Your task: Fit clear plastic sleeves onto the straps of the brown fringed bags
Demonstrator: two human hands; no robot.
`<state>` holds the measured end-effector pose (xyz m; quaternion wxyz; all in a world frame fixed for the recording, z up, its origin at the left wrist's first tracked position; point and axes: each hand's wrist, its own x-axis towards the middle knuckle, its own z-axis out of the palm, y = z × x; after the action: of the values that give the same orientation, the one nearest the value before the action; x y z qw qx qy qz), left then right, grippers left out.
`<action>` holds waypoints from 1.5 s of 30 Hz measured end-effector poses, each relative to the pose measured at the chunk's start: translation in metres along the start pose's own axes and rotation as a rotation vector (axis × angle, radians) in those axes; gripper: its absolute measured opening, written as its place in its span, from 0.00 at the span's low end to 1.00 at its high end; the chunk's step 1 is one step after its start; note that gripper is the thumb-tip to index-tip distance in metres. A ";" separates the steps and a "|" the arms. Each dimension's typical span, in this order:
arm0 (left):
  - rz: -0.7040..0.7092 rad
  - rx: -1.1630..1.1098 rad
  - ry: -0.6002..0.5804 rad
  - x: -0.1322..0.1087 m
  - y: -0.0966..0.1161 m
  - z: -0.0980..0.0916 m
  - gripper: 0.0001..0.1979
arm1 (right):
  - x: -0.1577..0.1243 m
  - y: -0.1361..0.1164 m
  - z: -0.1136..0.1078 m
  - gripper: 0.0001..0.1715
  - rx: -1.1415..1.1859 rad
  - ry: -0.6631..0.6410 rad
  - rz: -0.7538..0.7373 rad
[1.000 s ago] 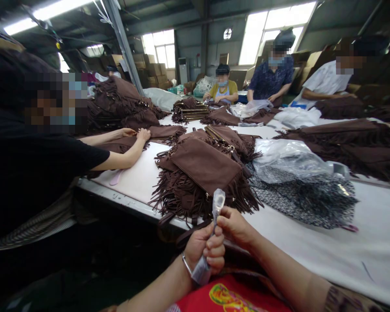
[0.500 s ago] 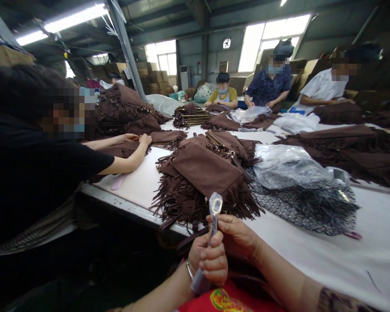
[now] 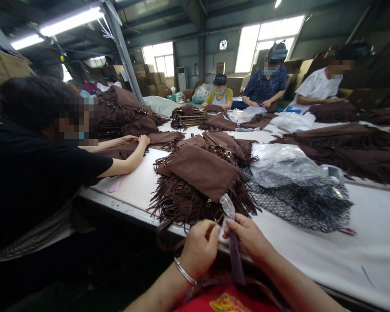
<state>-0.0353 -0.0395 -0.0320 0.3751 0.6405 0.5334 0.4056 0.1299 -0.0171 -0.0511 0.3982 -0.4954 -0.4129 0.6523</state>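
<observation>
My right hand (image 3: 247, 234) pinches a strap in a clear plastic sleeve (image 3: 236, 260). The crumpled whitish end of the sleeve points up, and the dark lower part hangs towards my lap. Close beside it, my left hand (image 3: 201, 245) is closed, thumb and fingers pressed together; what they hold is hidden. Just above the left fingertips shows a gold-coloured metal clasp (image 3: 219, 216); I cannot tell what it is fixed to. Beyond my hands lies a pile of brown fringed bags (image 3: 201, 171) at the table edge.
A white table (image 3: 373, 229) stretches ahead. Right of the pile lie clear plastic bags (image 3: 279, 160) on black-and-white fabric (image 3: 299, 201). A person in black (image 3: 45, 160) reaches over a brown piece at left. More people work across the table among brown fringed goods.
My left hand has let go of the lower part of the wrapped strap and moved up beside its top end. The strap has shifted slightly right, now in my right hand.
</observation>
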 end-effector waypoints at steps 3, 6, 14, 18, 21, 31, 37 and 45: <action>-0.046 -0.004 0.242 0.025 -0.005 -0.012 0.14 | 0.006 0.006 -0.006 0.19 -0.025 -0.036 -0.004; -0.178 -0.160 0.084 0.049 -0.007 -0.011 0.15 | 0.012 0.012 -0.015 0.14 -0.164 0.011 -0.021; -0.651 -0.909 -0.366 0.069 0.000 -0.007 0.15 | -0.009 -0.007 -0.032 0.18 -0.808 0.498 -0.623; -0.697 -0.990 -0.370 0.070 -0.002 -0.002 0.15 | -0.019 -0.013 -0.002 0.15 -0.580 0.135 -0.378; -0.683 -0.930 -0.334 0.066 -0.002 0.004 0.18 | -0.012 -0.011 0.016 0.20 -0.256 -0.016 -0.061; -0.565 -0.710 -0.280 0.061 -0.012 0.028 0.23 | 0.001 0.001 0.005 0.24 0.065 -0.149 0.088; -0.503 -0.635 -0.225 0.070 -0.021 0.038 0.23 | 0.000 -0.043 -0.039 0.14 -0.592 0.112 -0.231; -0.589 -0.673 -0.191 0.078 -0.033 0.043 0.28 | 0.099 -0.145 -0.174 0.19 -1.455 0.688 -0.205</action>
<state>0.0000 0.0403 -0.0702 0.7094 0.3384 0.4943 0.3714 0.2969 0.1491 0.0237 0.1390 -0.7628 -0.6314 -0.0081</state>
